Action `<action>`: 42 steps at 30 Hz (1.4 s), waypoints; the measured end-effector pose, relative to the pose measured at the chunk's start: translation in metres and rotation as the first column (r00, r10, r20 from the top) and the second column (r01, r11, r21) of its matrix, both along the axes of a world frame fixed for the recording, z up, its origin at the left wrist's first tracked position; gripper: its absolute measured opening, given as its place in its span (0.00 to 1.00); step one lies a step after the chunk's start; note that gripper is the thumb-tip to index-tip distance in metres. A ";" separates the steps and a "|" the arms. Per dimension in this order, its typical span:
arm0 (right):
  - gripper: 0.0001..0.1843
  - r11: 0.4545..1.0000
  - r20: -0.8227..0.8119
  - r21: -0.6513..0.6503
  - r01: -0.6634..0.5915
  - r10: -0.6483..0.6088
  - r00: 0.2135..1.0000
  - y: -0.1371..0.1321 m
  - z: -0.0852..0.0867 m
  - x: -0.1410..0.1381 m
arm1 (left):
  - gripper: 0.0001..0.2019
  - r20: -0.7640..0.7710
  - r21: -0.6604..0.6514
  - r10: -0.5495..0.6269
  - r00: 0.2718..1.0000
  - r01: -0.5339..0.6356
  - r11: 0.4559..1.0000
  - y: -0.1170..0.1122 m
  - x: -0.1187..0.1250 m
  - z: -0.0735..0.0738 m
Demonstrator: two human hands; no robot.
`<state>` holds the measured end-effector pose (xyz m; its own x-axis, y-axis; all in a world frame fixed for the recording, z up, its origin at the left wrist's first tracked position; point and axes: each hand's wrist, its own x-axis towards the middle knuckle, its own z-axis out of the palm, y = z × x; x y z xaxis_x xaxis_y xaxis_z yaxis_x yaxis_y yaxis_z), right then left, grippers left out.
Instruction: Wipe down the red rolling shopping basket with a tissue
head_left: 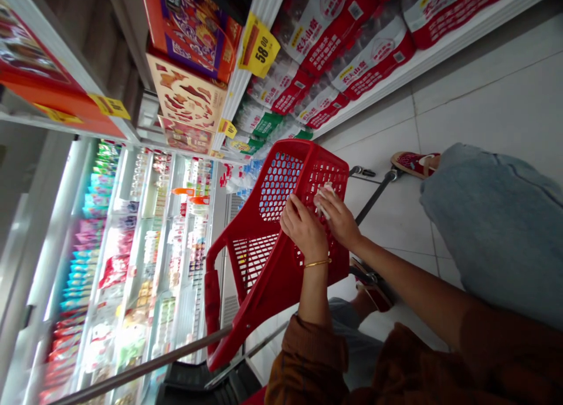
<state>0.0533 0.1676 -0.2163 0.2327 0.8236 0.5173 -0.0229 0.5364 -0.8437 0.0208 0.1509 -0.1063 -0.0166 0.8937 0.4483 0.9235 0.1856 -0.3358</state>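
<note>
Evidently the red shopping basket (264,276) stands tipped on end, w/ its mesh side turned toward the person, so both hands can get at it. Left hand (303,229) (gold bangle on the wrist) curls onto that wall, prob. steadying it. Right hand (341,218) pinches a small white wipe (326,189) flat against the mesh. Bottled-water packs (352,58) are shelved behind.

A small white item (326,191) is mostly hidden under the right hand (341,220); the lit cooler's coloured packets (114,270) are blurred.
</note>
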 end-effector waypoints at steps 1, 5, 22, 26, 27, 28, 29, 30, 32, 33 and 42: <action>0.26 1.000 -0.007 0.011 -0.008 0.008 1.000 0.002 0.006 0.002 | 0.24 -0.001 -0.002 0.004 1.000 -0.004 1.000 0.000 0.001 0.000; 0.27 0.998 -0.001 0.052 -0.047 0.047 0.999 0.009 0.019 0.006 | 0.23 0.001 0.012 0.007 1.000 -0.007 1.000 -0.001 0.003 -0.003; 0.28 0.996 0.071 -0.068 -0.058 0.063 0.995 -0.003 -0.048 -0.013 | 0.21 -0.001 -0.081 -0.079 0.997 0.078 0.994 -0.006 -0.009 -0.020; 0.28 0.997 0.052 -0.064 -0.034 0.037 0.998 -0.004 -0.056 -0.016 | 0.19 -0.030 -0.057 -0.117 0.993 0.115 0.992 -0.005 -0.012 -0.023; 0.27 0.997 0.036 -0.078 -0.026 0.029 0.999 -0.005 -0.057 -0.017 | 0.19 -0.030 -0.055 -0.119 0.992 0.117 0.992 -0.005 -0.012 -0.024; 0.27 0.995 0.018 -0.094 -0.015 0.016 1.000 -0.005 -0.058 -0.017 | 0.20 -0.026 -0.054 -0.119 0.993 0.118 0.992 -0.005 -0.013 -0.024; 0.27 0.994 0.001 -0.109 0.000 0.000 1.000 -0.006 -0.059 -0.017 | 0.20 -0.021 -0.054 -0.119 0.993 0.118 0.992 -0.005 -0.014 -0.025; 0.27 0.992 -0.014 -0.121 0.015 -0.017 1.000 -0.007 -0.059 -0.017 | 0.20 -0.017 -0.052 -0.119 0.993 0.118 0.992 -0.005 -0.015 -0.025; 0.27 0.990 -0.028 -0.137 0.030 -0.034 0.999 -0.008 -0.056 -0.015 | 0.21 -0.014 -0.061 -0.128 0.992 0.127 0.990 -0.004 -0.018 -0.027; 0.27 0.990 -0.028 -0.136 0.025 -0.029 0.999 -0.007 -0.053 -0.014 | 0.21 -0.015 -0.085 -0.142 0.990 0.140 0.987 -0.004 -0.019 -0.028; 0.28 0.996 0.059 0.001 -0.084 0.084 0.995 0.006 -0.026 -0.005 | 0.22 -0.066 -0.245 -0.226 0.972 0.204 0.948 -0.006 -0.022 -0.036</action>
